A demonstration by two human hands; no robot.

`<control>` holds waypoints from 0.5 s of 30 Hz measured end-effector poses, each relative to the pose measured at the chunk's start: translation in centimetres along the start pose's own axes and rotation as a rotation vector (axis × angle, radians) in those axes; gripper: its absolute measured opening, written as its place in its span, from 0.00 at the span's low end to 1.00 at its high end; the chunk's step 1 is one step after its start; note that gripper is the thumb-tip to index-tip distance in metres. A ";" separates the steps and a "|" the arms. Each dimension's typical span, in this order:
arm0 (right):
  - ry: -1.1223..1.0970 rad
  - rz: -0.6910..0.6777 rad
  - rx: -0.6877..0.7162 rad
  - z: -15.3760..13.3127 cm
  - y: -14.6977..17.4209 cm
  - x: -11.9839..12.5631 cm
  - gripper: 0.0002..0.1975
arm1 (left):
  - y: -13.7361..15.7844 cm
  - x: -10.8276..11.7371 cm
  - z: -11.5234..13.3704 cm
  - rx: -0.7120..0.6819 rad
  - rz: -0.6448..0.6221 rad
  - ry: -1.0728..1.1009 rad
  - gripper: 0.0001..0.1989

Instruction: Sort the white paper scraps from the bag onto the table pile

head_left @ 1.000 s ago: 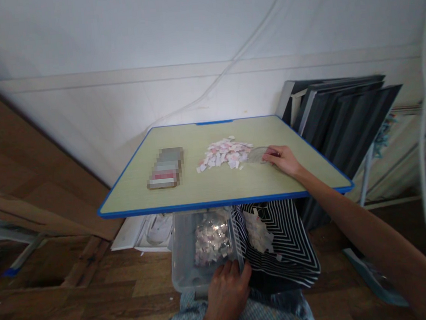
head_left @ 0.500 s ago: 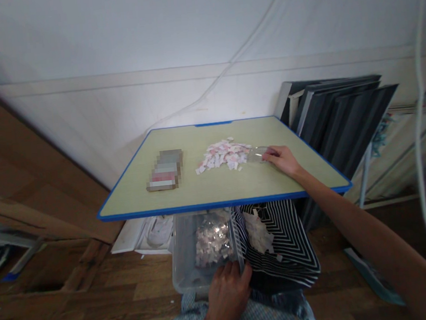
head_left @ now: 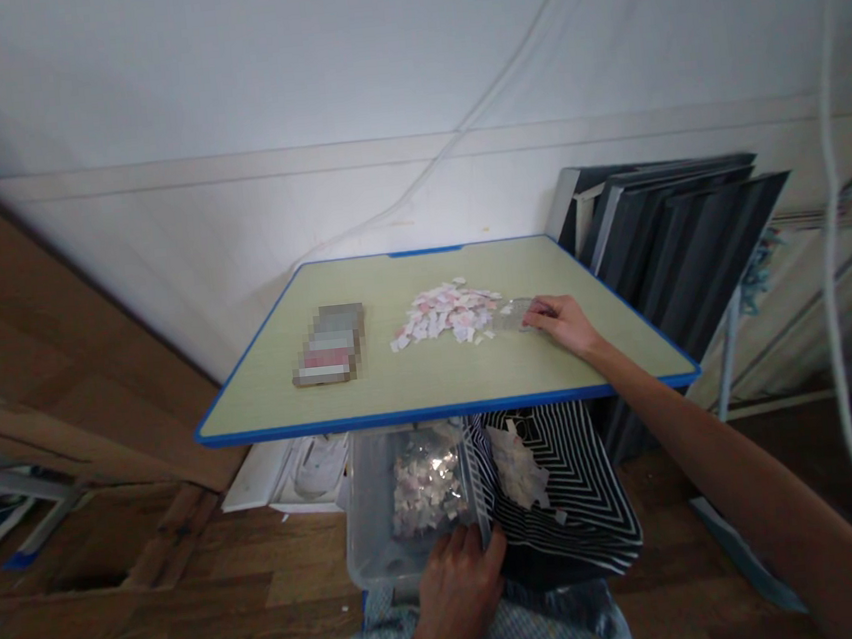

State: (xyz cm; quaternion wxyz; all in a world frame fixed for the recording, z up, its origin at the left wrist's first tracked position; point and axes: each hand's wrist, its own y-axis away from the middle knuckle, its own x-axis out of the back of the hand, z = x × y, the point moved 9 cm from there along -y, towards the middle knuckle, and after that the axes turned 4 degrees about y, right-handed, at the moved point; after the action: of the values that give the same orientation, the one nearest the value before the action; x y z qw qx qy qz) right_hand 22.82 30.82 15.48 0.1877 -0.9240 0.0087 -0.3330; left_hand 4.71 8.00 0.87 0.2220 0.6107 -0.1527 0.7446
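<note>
My right hand (head_left: 558,322) pinches the edge of a small clear plastic bag (head_left: 510,317) just above the table (head_left: 373,397). The bag's far end meets the right side of a loose heap of small white and pink paper pieces (head_left: 444,313). Below the table, my left hand (head_left: 462,577) is closed over the near rim of a clear plastic box (head_left: 372,546), its thumb by the box's right wall. Shiny clear packets filled with paper pieces (head_left: 427,485) lie in that box.
A phone-shaped, blurred-out object (head_left: 329,344) lies on the table's left. A black-and-white striped bin (head_left: 587,505) holding paper scraps (head_left: 520,466) stands right of the box. Dark panels (head_left: 674,235) lean at right; a cardboard box (head_left: 65,324) stands left.
My right hand and the clear bag have shifted very slightly at the heap's right edge, and the shine on the bag differs. My left hand stays at the box rim.
</note>
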 end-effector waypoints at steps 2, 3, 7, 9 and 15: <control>-0.046 -0.070 0.013 -0.3 0.2 -0.5 0.11 | 0.0 -0.2 0.0 -0.006 -0.008 0.000 0.20; -0.071 -0.084 0.018 -0.4 0.3 -0.6 0.12 | 0.1 -0.2 0.1 -0.011 -0.007 0.000 0.20; -0.102 -0.068 0.000 -0.2 0.4 -0.4 0.12 | 0.1 0.2 0.1 -0.011 0.021 -0.002 0.19; -0.095 -0.126 -0.004 -0.2 0.5 -0.9 0.12 | 0.1 0.2 0.1 -0.005 0.024 0.003 0.19; -0.121 -0.149 0.029 -0.6 0.6 -1.5 0.13 | 0.1 0.1 0.0 0.000 0.023 0.009 0.21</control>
State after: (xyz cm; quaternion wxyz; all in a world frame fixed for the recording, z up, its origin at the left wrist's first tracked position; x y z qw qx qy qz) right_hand 21.36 30.29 14.82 0.1759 -0.9377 -0.0760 -0.2898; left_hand 4.65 7.87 0.99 0.2142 0.6053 -0.1589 0.7500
